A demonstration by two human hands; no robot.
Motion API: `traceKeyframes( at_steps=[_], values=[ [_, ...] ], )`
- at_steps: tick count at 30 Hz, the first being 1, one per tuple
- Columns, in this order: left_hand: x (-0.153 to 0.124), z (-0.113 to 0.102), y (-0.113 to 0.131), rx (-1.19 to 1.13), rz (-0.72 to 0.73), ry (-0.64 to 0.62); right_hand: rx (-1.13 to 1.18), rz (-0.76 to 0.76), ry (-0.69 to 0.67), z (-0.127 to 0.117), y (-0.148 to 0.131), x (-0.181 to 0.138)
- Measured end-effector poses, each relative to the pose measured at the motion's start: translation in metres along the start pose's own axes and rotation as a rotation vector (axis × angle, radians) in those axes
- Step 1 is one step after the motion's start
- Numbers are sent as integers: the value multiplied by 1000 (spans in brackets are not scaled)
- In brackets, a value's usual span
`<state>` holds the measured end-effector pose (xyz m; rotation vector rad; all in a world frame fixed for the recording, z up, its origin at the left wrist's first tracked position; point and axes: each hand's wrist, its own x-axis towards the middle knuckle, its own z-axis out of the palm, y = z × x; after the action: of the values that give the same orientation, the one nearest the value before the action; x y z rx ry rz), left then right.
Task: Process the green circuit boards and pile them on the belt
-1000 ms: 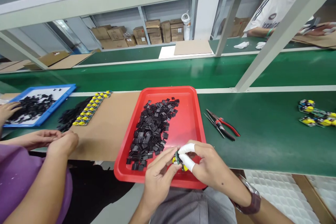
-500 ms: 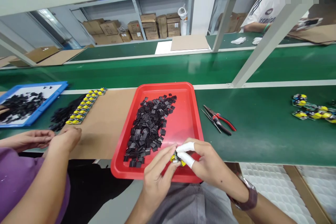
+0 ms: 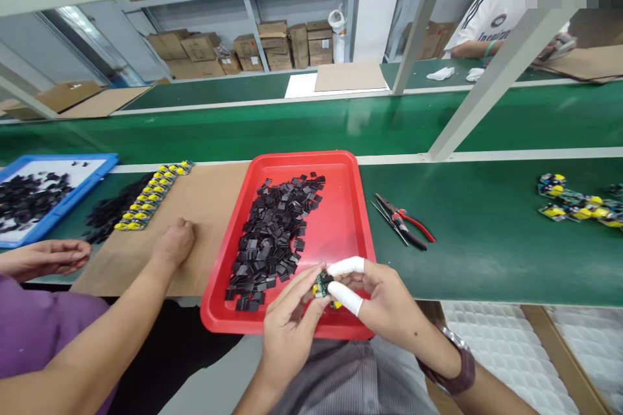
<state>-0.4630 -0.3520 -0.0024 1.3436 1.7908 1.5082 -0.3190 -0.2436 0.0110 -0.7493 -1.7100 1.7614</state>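
Over the near end of a red tray [image 3: 341, 233], my left hand [image 3: 292, 321] pinches a small green circuit board [image 3: 321, 283] with yellow parts on it. White finger covers sit on the thumb and forefinger of my right hand [image 3: 374, 292]. Those two fingertips close on a small black part [image 3: 328, 280] against the board's face; whether it is attached cannot be made out. Another bit of yellow shows below my right fingers. A heap of flat black plastic pieces [image 3: 272, 227] fills the left side of the tray.
Red-handled pliers [image 3: 406, 220] and tweezers [image 3: 389, 222] lie right of the tray. More yellow-topped boards [image 3: 581, 207] are at far right. On the left, a co-worker's hands [image 3: 175, 243] rest near rows of boards [image 3: 153, 194] and a blue tray [image 3: 82, 198]. Another person stands across the bench.
My hands stay together while the board has turned, showing more green, with a black part now visible at my right fingertips. The co-worker's nearer hand has moved right across the cardboard.
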Motion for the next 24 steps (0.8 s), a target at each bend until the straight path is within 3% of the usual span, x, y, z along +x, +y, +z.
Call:
traceKeyframes(
  at_steps=[6,18,24],
  values=[
    [2,1,1,-4,-12,-16,-48,-39,-4,-4,-4,5],
    [-3,3,-7,155,180,10,-275,-253,26,0,3,-2],
    [4,0,-1,114,71,-23,7,-107,3,3,10,7]
  ],
)
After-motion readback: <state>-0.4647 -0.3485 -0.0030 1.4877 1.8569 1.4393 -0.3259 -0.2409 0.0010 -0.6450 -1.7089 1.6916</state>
